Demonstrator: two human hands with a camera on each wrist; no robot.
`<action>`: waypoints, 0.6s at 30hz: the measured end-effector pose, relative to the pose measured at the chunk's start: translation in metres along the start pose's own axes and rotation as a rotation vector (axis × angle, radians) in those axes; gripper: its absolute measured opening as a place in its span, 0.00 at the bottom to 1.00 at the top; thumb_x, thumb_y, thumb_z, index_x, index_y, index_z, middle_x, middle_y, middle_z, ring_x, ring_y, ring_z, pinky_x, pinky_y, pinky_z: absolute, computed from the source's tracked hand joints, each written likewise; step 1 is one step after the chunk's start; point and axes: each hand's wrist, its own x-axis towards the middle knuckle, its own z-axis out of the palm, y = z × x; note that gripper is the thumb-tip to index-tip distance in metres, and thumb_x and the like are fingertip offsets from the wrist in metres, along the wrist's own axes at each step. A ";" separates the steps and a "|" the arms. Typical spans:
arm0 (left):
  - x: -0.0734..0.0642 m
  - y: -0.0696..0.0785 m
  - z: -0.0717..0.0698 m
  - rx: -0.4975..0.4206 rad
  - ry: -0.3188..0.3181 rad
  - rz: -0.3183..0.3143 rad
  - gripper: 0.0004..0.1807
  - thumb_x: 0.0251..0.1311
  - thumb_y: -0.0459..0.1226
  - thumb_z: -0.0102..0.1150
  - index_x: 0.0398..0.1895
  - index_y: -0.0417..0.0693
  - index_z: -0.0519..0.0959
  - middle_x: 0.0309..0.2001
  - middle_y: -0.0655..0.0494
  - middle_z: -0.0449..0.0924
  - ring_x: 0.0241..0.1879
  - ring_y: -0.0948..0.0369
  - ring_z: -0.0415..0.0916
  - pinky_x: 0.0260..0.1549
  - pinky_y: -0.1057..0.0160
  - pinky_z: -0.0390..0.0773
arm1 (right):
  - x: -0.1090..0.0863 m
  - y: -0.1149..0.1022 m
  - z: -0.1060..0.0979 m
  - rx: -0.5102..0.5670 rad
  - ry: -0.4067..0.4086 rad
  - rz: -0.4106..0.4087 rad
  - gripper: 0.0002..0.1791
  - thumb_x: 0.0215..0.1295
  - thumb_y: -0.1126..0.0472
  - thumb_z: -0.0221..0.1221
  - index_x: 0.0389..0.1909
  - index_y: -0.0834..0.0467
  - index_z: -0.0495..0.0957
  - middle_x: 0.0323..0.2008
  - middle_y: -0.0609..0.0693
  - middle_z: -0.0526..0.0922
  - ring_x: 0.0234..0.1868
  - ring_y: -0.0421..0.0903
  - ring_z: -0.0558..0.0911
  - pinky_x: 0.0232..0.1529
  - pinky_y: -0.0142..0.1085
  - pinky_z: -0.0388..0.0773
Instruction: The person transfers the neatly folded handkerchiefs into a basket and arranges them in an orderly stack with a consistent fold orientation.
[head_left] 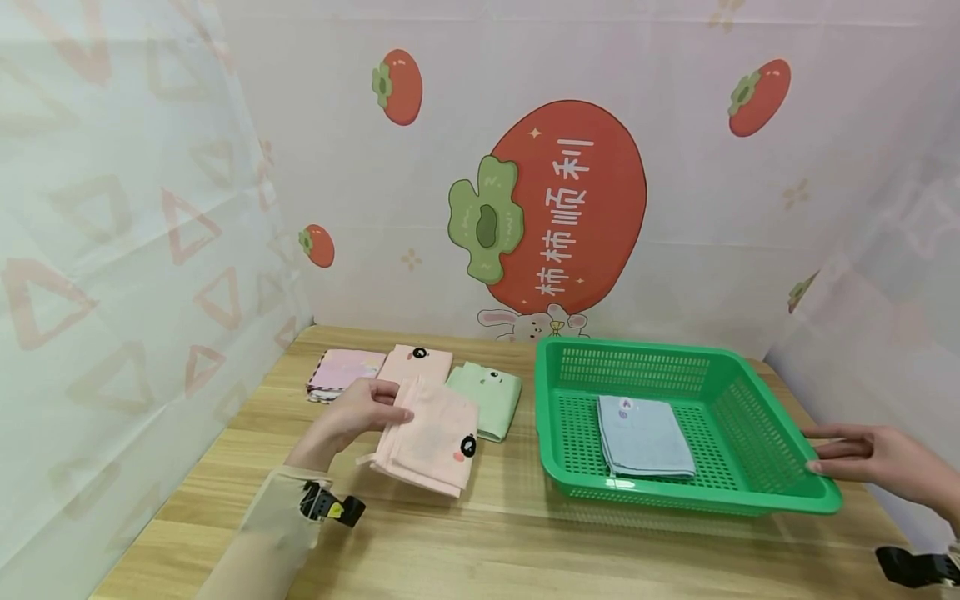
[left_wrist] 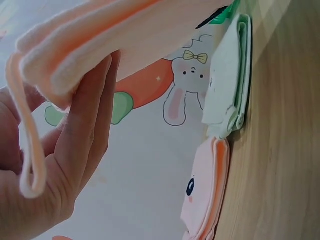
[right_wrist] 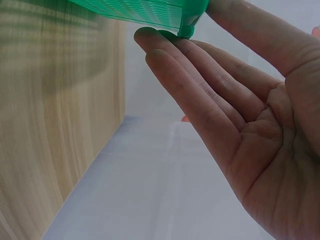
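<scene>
My left hand pinches a folded pink towel by its left edge, thumb on the near face. The towel is raised above the table, its printed eye at the lower right; the left wrist view shows its thick folded layers and a loop of cloth hanging by the palm. On the right, my right hand holds the rim of a green plastic basket, with the thumb over the rim and fairly straight fingers under it. Inside the basket lies a folded light blue towel.
Behind the held towel, a purple folded towel, another pink towel and a green towel lie in a row on the wooden table. Printed cloth hangs at the back and along both sides.
</scene>
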 end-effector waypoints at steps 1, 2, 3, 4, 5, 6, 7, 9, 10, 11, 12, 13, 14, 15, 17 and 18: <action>0.000 0.000 0.000 -0.002 0.002 0.002 0.20 0.52 0.31 0.65 0.47 0.27 0.75 0.33 0.52 0.82 0.33 0.61 0.80 0.38 0.61 0.83 | 0.000 0.001 0.000 0.000 0.000 0.001 0.40 0.64 0.48 0.58 0.63 0.76 0.61 0.51 0.74 0.76 0.33 0.24 0.77 0.37 0.43 0.81; 0.001 0.001 0.001 -0.004 0.001 0.004 0.19 0.52 0.31 0.65 0.46 0.27 0.75 0.32 0.52 0.82 0.33 0.61 0.80 0.38 0.61 0.83 | 0.000 0.001 0.000 0.001 -0.001 0.002 0.40 0.64 0.48 0.58 0.63 0.76 0.61 0.51 0.73 0.76 0.33 0.24 0.77 0.37 0.43 0.82; 0.001 0.002 0.001 -0.006 0.002 0.006 0.18 0.52 0.31 0.65 0.45 0.28 0.75 0.32 0.52 0.82 0.33 0.61 0.80 0.38 0.61 0.83 | 0.001 0.001 0.000 0.002 -0.003 0.006 0.40 0.64 0.47 0.58 0.63 0.76 0.61 0.51 0.73 0.77 0.33 0.24 0.77 0.37 0.43 0.81; 0.002 0.002 0.001 -0.009 0.005 0.007 0.16 0.52 0.31 0.65 0.42 0.29 0.76 0.30 0.52 0.81 0.32 0.61 0.79 0.37 0.61 0.83 | 0.001 0.002 0.000 0.002 -0.006 0.010 0.40 0.64 0.47 0.58 0.63 0.76 0.61 0.50 0.73 0.77 0.33 0.24 0.77 0.37 0.43 0.81; 0.003 0.003 0.001 -0.010 0.002 0.013 0.15 0.52 0.31 0.65 0.40 0.30 0.76 0.30 0.53 0.81 0.31 0.61 0.79 0.36 0.61 0.83 | 0.001 0.002 0.000 0.004 -0.008 0.013 0.40 0.64 0.47 0.58 0.63 0.76 0.61 0.50 0.73 0.77 0.33 0.24 0.77 0.38 0.44 0.81; 0.003 0.004 0.002 -0.013 0.000 0.015 0.12 0.52 0.31 0.65 0.37 0.32 0.76 0.28 0.54 0.80 0.30 0.62 0.77 0.35 0.62 0.82 | 0.001 0.002 0.000 0.007 -0.012 0.018 0.40 0.64 0.47 0.58 0.63 0.76 0.60 0.50 0.73 0.77 0.33 0.24 0.77 0.38 0.44 0.81; 0.004 0.005 0.002 -0.022 -0.002 0.016 0.11 0.52 0.31 0.65 0.36 0.33 0.76 0.27 0.54 0.79 0.30 0.62 0.77 0.34 0.62 0.82 | 0.001 0.003 0.000 0.008 -0.012 0.020 0.40 0.65 0.47 0.58 0.63 0.76 0.60 0.50 0.73 0.77 0.33 0.24 0.77 0.38 0.45 0.81; 0.005 0.006 0.003 -0.034 -0.002 0.014 0.10 0.52 0.31 0.65 0.34 0.35 0.75 0.27 0.54 0.79 0.29 0.62 0.77 0.34 0.62 0.82 | 0.001 0.002 0.000 0.007 -0.011 0.020 0.40 0.65 0.47 0.58 0.63 0.76 0.60 0.50 0.73 0.77 0.32 0.24 0.77 0.38 0.45 0.81; 0.006 0.007 0.003 -0.037 -0.002 0.014 0.10 0.52 0.31 0.65 0.34 0.35 0.75 0.27 0.54 0.79 0.30 0.62 0.77 0.34 0.62 0.82 | 0.001 0.002 0.000 0.007 -0.008 0.019 0.40 0.64 0.47 0.58 0.63 0.76 0.61 0.50 0.73 0.77 0.32 0.24 0.77 0.38 0.45 0.81; 0.007 0.008 0.003 -0.039 -0.002 0.014 0.11 0.52 0.31 0.65 0.36 0.34 0.75 0.28 0.54 0.80 0.31 0.62 0.78 0.35 0.62 0.82 | 0.001 0.002 0.000 0.006 -0.005 0.018 0.40 0.64 0.47 0.58 0.63 0.76 0.61 0.50 0.73 0.77 0.32 0.24 0.77 0.38 0.44 0.81; 0.007 0.009 0.004 -0.045 0.006 0.006 0.12 0.52 0.31 0.65 0.37 0.33 0.75 0.29 0.53 0.80 0.31 0.62 0.78 0.35 0.62 0.82 | 0.001 0.002 0.000 0.004 -0.003 0.016 0.40 0.64 0.47 0.58 0.63 0.76 0.61 0.50 0.72 0.77 0.32 0.24 0.77 0.37 0.44 0.81; 0.008 0.010 0.004 -0.050 0.010 0.002 0.14 0.52 0.31 0.65 0.40 0.32 0.75 0.31 0.52 0.81 0.32 0.61 0.79 0.36 0.62 0.82 | 0.001 0.002 0.000 0.003 -0.001 0.015 0.40 0.64 0.47 0.58 0.63 0.76 0.61 0.50 0.72 0.77 0.32 0.24 0.77 0.37 0.43 0.81; 0.008 0.010 0.004 -0.052 0.017 -0.002 0.16 0.52 0.31 0.65 0.42 0.31 0.75 0.32 0.51 0.81 0.33 0.61 0.80 0.37 0.61 0.83 | 0.001 0.001 0.000 0.002 -0.001 0.016 0.40 0.64 0.47 0.58 0.63 0.76 0.61 0.50 0.72 0.77 0.32 0.24 0.77 0.37 0.43 0.81; 0.008 0.011 0.004 -0.055 0.021 -0.005 0.18 0.52 0.31 0.65 0.44 0.30 0.74 0.33 0.51 0.82 0.34 0.61 0.80 0.38 0.61 0.83 | 0.001 0.001 0.000 0.002 -0.001 0.017 0.40 0.64 0.47 0.58 0.63 0.76 0.61 0.50 0.72 0.77 0.32 0.24 0.77 0.37 0.44 0.81; 0.009 0.012 0.005 -0.060 0.032 -0.011 0.20 0.52 0.31 0.66 0.46 0.29 0.73 0.34 0.50 0.82 0.35 0.60 0.80 0.39 0.60 0.83 | 0.001 0.000 0.000 0.004 -0.004 0.021 0.40 0.64 0.47 0.58 0.63 0.76 0.61 0.50 0.72 0.77 0.32 0.24 0.77 0.38 0.44 0.81; 0.010 0.013 0.005 -0.066 0.038 -0.014 0.19 0.51 0.30 0.66 0.45 0.29 0.73 0.34 0.50 0.82 0.35 0.60 0.80 0.39 0.60 0.83 | 0.001 0.000 -0.001 0.005 -0.005 0.023 0.40 0.64 0.47 0.58 0.63 0.76 0.61 0.50 0.72 0.77 0.32 0.24 0.77 0.38 0.45 0.81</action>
